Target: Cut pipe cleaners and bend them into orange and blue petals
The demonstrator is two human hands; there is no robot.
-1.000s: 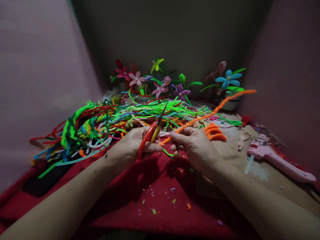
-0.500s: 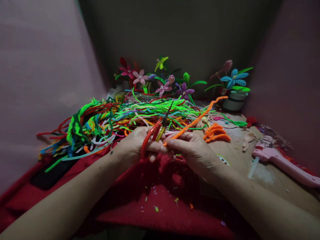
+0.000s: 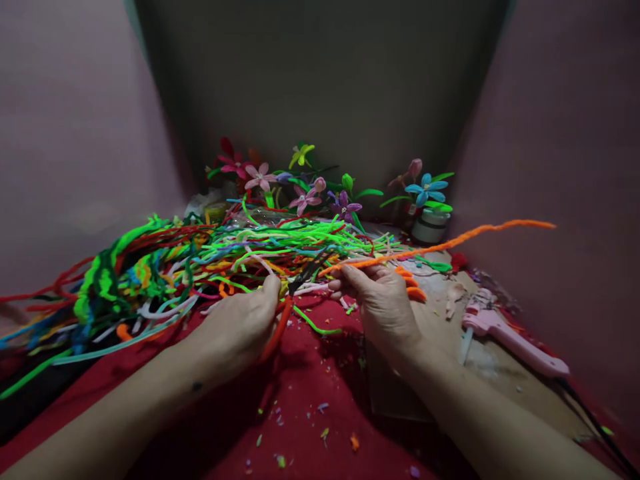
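Note:
My left hand [image 3: 235, 327] is closed round red-handled scissors [image 3: 286, 303], whose dark blades point up and to the right towards the pile. My right hand [image 3: 383, 303] pinches a long orange pipe cleaner [image 3: 450, 243] near its left end. The pipe cleaner runs out to the right, level and well above the table. The scissor tips lie just left of the pipe cleaner's held end. Both hands hover over a red cloth [image 3: 310, 393].
A big heap of coloured pipe cleaners [image 3: 200, 260] fills the left and middle. Finished pipe-cleaner flowers [image 3: 300, 187] stand at the back, with a small white pot [image 3: 430, 227]. Bent orange pieces [image 3: 410, 283] and a pink glue gun [image 3: 505, 337] lie on the right.
The view has tilted down. My left hand lowered the scissors towards the cloth. My right hand swung the orange pipe cleaner out to the right, now nearly level.

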